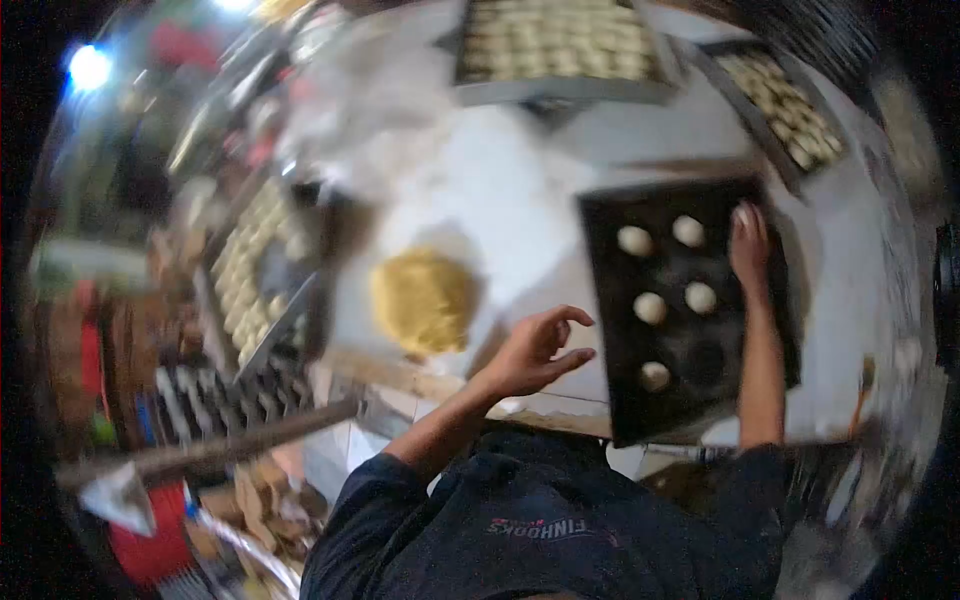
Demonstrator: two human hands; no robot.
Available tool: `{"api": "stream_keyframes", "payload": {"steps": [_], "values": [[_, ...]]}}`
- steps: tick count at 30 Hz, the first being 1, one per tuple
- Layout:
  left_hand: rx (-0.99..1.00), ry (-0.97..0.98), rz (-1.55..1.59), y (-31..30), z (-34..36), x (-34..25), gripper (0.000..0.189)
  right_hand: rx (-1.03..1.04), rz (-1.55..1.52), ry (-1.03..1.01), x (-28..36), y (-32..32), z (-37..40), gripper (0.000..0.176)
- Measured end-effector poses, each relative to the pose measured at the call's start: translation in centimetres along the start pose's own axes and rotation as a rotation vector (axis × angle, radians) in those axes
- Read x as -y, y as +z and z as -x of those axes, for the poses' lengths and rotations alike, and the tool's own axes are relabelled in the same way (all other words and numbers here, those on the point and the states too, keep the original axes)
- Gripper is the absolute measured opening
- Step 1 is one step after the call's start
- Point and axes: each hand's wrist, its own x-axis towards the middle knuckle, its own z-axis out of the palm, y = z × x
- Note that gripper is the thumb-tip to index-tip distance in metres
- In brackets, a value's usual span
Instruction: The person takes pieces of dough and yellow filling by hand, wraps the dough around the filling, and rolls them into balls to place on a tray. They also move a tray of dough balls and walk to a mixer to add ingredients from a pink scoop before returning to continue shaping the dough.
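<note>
A dark baking tray (680,390) lies in front of me, slightly to my right, with several pale dough balls (649,307) spaced out on it. My right hand (750,245) reaches over the tray's far right part, palm down, fingers close together. Whatever is under those fingers is hidden, and they look blurred. Just left of the tray's left edge, my left hand (545,350) hovers with thumb and fingers apart, holding nothing. Farther left on the white table sits a heap of yellow, crumbly-looking filling or dough (423,300).
At the back stands a tray (560,93) full of pale pieces in rows; another filled tray (780,105) is at the far right. On the left, a container (325,260) holds many dough balls, with a flat blade-like edge across it. The table's front edge (390,378) runs before me.
</note>
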Motion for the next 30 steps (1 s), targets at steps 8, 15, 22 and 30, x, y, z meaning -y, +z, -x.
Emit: {"api": "stream_keyframes", "payload": {"steps": [8, 15, 22, 30], "values": [[-0.458, 0.126, -0.255, -11.2, 12.0, 4.7, 0.026, 0.322, 0.338, -0.08, -0.7, 0.1, -1.9, 0.056], [-0.92, -0.199, -1.118, -37.9, 21.8, 13.0, 0.034, -0.173, -0.198, -0.302, 17.1, -3.4, 2.7, 0.035], [-0.254, -0.371, -0.896, -43.5, 21.9, 16.2, 0.039, -0.059, -0.203, -0.156, 28.8, -2.6, 11.7, 0.021], [-0.737, 0.292, -0.308, -30.9, 18.2, 4.0, 0.026, 0.135, -0.724, -0.007, 37.7, -1.3, 11.5, 0.029]]}}
